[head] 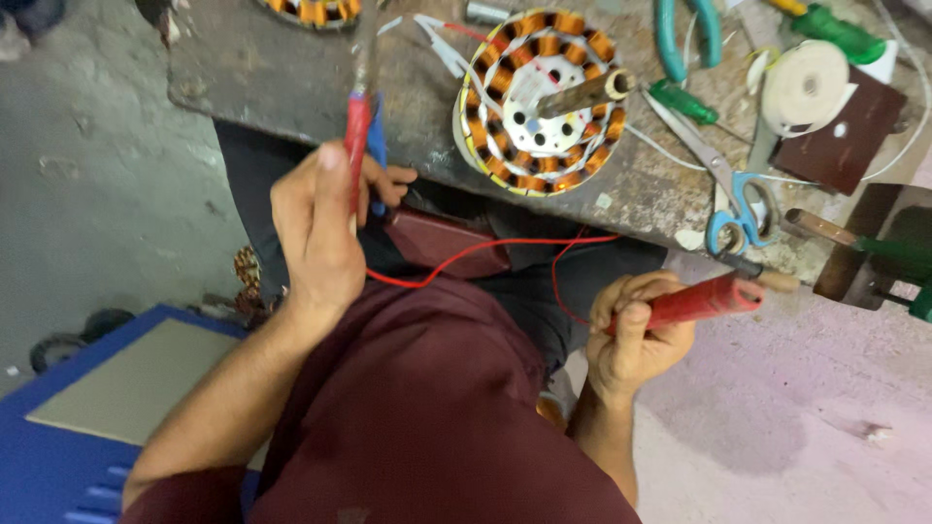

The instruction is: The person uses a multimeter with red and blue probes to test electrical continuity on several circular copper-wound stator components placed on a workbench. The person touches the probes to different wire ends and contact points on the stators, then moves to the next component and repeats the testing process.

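Observation:
My left hand (320, 218) grips pliers with red and blue handles (361, 136), jaws pointing up over the worn bench. My right hand (636, 335) holds a red-handled tool (704, 299) whose tip points right. A thin red wire (466, 254) runs between the two hands across my lap. On the bench edge above sits a round motor stator (539, 102) with orange copper windings, a white centre and a short shaft stub. Neither hand touches the stator.
On the bench (262, 78) lie blue-handled scissors (738, 209), a roll of pale tape (806, 85), green screwdrivers (684, 100), teal-handled pliers (684, 34) and another stator (311, 10) at the top edge. A blue box (58, 456) stands lower left on the concrete floor.

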